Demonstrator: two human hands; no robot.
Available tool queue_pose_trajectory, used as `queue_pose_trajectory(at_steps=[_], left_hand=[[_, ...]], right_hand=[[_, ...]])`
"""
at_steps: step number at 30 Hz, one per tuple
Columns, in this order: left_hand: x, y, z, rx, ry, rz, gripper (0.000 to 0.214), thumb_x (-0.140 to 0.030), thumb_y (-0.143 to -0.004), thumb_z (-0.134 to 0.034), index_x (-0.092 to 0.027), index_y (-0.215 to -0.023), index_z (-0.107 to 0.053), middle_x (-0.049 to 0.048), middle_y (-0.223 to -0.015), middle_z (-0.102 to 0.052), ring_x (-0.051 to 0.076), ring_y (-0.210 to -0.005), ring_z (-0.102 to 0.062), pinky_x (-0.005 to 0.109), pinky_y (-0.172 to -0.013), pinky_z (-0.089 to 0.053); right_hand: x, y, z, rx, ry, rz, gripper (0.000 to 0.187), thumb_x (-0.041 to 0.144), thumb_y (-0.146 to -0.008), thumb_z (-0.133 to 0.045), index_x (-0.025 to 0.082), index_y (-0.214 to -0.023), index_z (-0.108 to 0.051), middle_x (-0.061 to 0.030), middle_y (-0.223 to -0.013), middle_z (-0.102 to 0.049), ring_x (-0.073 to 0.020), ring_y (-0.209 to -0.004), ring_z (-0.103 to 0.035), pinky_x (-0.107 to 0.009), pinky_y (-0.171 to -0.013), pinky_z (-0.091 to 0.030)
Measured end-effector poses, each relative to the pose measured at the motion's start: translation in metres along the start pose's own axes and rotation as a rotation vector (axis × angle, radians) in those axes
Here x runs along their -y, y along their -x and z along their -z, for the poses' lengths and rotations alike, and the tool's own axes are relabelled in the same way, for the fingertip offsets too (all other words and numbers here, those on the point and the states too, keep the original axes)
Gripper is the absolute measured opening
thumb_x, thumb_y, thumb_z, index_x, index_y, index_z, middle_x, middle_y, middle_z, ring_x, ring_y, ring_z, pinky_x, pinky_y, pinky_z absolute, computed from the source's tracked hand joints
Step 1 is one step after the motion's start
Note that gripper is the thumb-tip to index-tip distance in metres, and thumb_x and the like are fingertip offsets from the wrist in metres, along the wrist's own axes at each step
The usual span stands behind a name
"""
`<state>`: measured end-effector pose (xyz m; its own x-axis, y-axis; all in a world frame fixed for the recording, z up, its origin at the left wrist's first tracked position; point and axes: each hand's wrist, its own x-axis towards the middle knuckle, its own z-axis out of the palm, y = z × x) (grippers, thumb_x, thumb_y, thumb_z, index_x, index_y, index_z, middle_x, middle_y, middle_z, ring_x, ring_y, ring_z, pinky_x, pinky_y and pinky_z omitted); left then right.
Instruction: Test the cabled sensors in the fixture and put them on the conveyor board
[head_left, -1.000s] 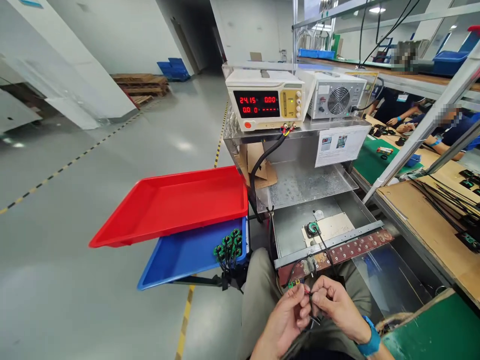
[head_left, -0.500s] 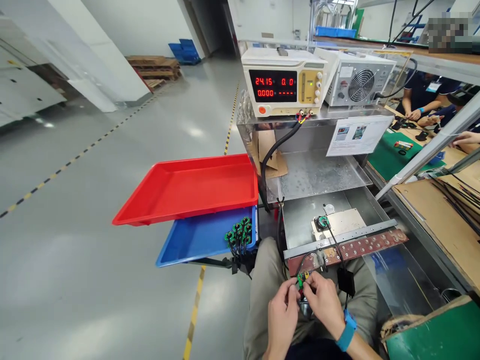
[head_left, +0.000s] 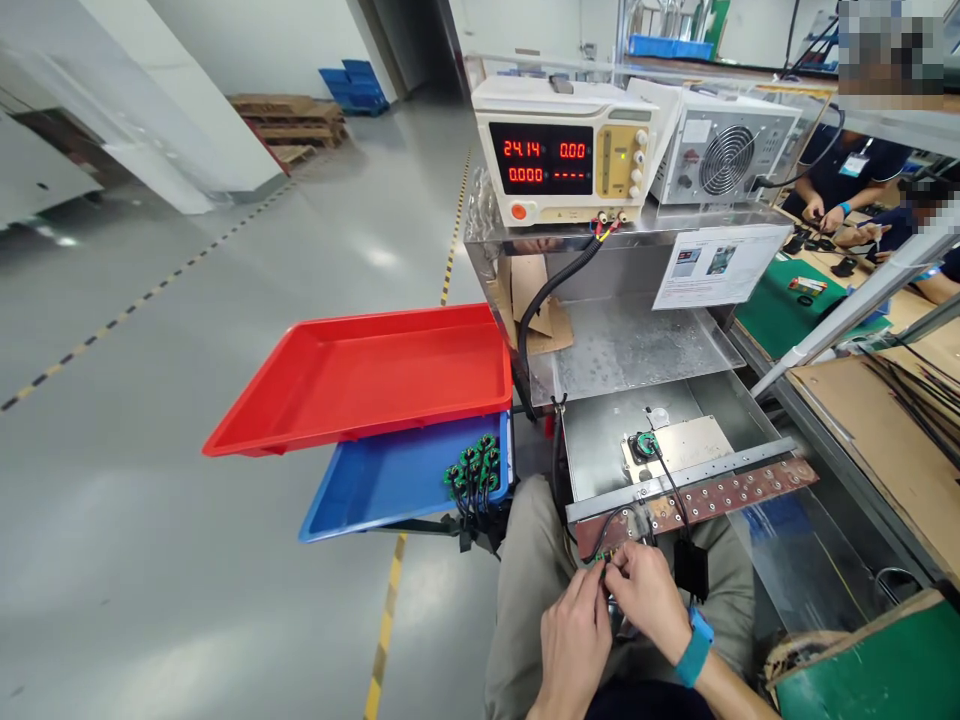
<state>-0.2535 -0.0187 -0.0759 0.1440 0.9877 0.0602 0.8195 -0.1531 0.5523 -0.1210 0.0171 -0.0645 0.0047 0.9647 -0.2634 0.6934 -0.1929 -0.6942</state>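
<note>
Over my lap, my left hand (head_left: 576,625) is closed, its fingertips pinched against those of my right hand (head_left: 646,592), closed too. A small green and yellow part (head_left: 602,556) with thin wires shows just past the fingertips; the fingers cover most of it. Beside my right hand hangs a black box (head_left: 691,570) on a black cable. That cable (head_left: 673,487) runs up over a brown strip with rows of metal studs (head_left: 709,506) to a round green circuit board (head_left: 645,446) at a metal plate (head_left: 694,445) inside the metal tray.
Left of my knees, a red tray (head_left: 375,385) overlaps a blue tray (head_left: 367,490) with several green-ended cabled parts (head_left: 474,468). A power supply (head_left: 562,150) with red digits stands on the metal shelf. Co-workers' hands (head_left: 825,215) are at the bench on the right.
My left hand has turned and closed in against my right fingertips, covering more of the green and yellow part. The camera view has shifted slightly.
</note>
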Motion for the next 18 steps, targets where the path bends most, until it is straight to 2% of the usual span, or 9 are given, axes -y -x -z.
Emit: queue_pose_trajectory(at_steps=[9, 12, 18], left_hand=[[0.007, -0.005, -0.005, -0.004, -0.02, -0.026, 0.034, -0.013, -0.096, -0.042, -0.02, -0.114, -0.07, 0.0055, -0.103, -0.079, 0.021, -0.083, -0.077, 0.027, -0.066, -0.056], [0.014, -0.003, -0.016, -0.028, -0.034, -0.032, 0.036, -0.013, -0.096, -0.039, -0.022, -0.111, -0.071, 0.0052, -0.1, -0.079, 0.021, -0.081, -0.076, 0.027, -0.064, -0.055], [0.03, 0.001, -0.043, -0.044, -0.037, 0.022, 0.04, -0.014, -0.096, -0.037, -0.024, -0.11, -0.073, 0.0071, -0.101, -0.079, 0.021, -0.082, -0.076, 0.026, -0.066, -0.055]], right_hand=[[0.003, -0.007, 0.005, 0.035, -0.067, -0.038, 0.018, 0.012, -0.077, -0.053, 0.02, -0.061, -0.049, 0.0017, -0.056, -0.055, -0.0138, -0.056, -0.05, -0.025, -0.056, -0.027], [0.001, -0.008, 0.002, 0.043, -0.092, -0.047, 0.018, 0.011, -0.076, -0.053, 0.02, -0.061, -0.048, 0.0027, -0.055, -0.053, -0.0135, -0.055, -0.049, -0.025, -0.056, -0.027], [-0.006, -0.009, -0.005, 0.02, -0.084, -0.011, 0.017, 0.005, -0.074, -0.052, 0.019, -0.063, -0.051, 0.0013, -0.061, -0.058, -0.0145, -0.062, -0.053, -0.025, -0.059, -0.029]])
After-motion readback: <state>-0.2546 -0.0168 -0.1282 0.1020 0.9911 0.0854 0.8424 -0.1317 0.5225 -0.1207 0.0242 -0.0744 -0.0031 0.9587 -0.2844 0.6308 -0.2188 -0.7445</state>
